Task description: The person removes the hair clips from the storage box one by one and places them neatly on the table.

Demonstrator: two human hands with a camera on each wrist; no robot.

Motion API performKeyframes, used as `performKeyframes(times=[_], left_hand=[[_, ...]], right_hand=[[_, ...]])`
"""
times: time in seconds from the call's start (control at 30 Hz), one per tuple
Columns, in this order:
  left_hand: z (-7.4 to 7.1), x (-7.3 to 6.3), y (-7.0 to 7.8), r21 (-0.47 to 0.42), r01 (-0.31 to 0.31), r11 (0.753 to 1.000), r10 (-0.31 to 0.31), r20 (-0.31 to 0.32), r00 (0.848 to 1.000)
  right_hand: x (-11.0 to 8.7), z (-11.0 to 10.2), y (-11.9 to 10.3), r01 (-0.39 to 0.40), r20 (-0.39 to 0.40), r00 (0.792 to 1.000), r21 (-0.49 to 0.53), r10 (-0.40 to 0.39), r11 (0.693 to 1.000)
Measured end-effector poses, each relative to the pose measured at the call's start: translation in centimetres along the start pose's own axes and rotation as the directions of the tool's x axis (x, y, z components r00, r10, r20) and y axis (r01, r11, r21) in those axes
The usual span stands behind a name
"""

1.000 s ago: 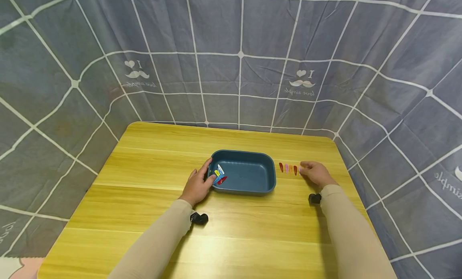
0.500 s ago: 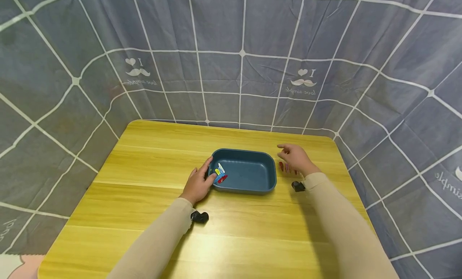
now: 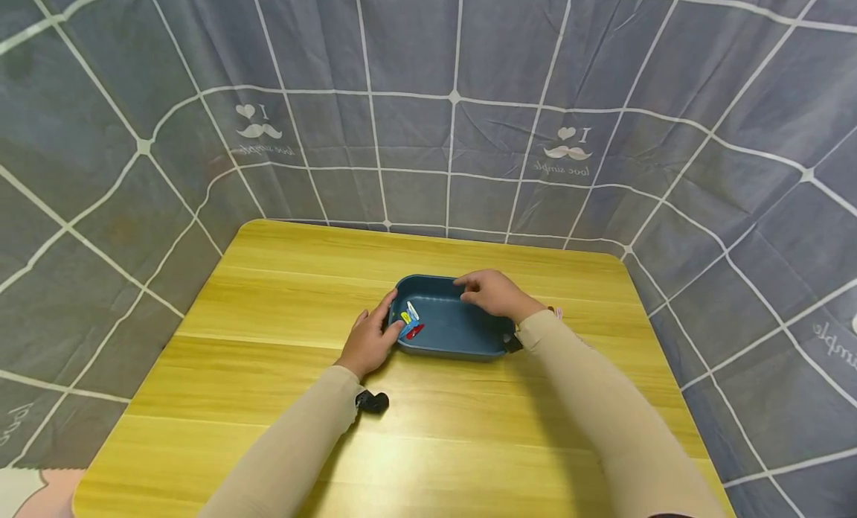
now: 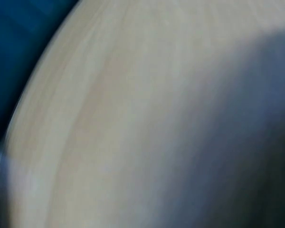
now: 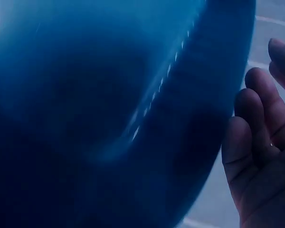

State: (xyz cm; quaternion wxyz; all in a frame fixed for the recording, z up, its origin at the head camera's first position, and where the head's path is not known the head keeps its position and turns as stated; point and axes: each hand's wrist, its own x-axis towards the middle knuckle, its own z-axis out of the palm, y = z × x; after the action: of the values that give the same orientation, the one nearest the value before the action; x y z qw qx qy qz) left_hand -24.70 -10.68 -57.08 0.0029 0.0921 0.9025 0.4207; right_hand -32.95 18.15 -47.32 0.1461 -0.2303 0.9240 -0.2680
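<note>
A dark blue plastic basin [image 3: 451,352] stands on the table. Several snap hair clips [image 3: 411,322], white, yellow, blue and red, lie at its left end. My left hand [image 3: 367,341] holds the basin's left rim, thumb over the edge. My right hand [image 3: 497,293] is over the basin's right half, palm down, fingers pointing left. In the right wrist view its fingers [image 5: 261,118] are bent beside the rim; whether they hold a clip cannot be seen. Right of the basin, a pink hair clip [image 3: 559,313] shows past the right sleeve, which hides most of the row.
The yellow wood-grain table [image 3: 288,280] runs to a grey checked curtain [image 3: 415,138] at the back and sides. Black wrist cameras sit under both wrists, the left one [image 3: 373,403] close above the table. The left wrist view is blurred, mostly table.
My right hand has left the row of hair clips and moved left over the basin. My left hand has stayed on the rim, and the clips inside look unchanged.
</note>
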Motion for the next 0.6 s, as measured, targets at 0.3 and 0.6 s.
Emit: performKeyframes(times=[0.3,0.6], left_hand=[[-0.1,0.2,0.0,0.004,0.003,1.0,-0.003,0.007,1.0],[0.0,0.0,0.1,0.011,-0.003,1.0,0.003,-0.01,1.0]], right_hand=[[2.3,1.9,-2.6,0.047,0.126,0.991,-0.056,-0.039,0.997],[4.1,3.5,-4.3,0.152,0.211,0.971,-0.18,-0.112,0.972]])
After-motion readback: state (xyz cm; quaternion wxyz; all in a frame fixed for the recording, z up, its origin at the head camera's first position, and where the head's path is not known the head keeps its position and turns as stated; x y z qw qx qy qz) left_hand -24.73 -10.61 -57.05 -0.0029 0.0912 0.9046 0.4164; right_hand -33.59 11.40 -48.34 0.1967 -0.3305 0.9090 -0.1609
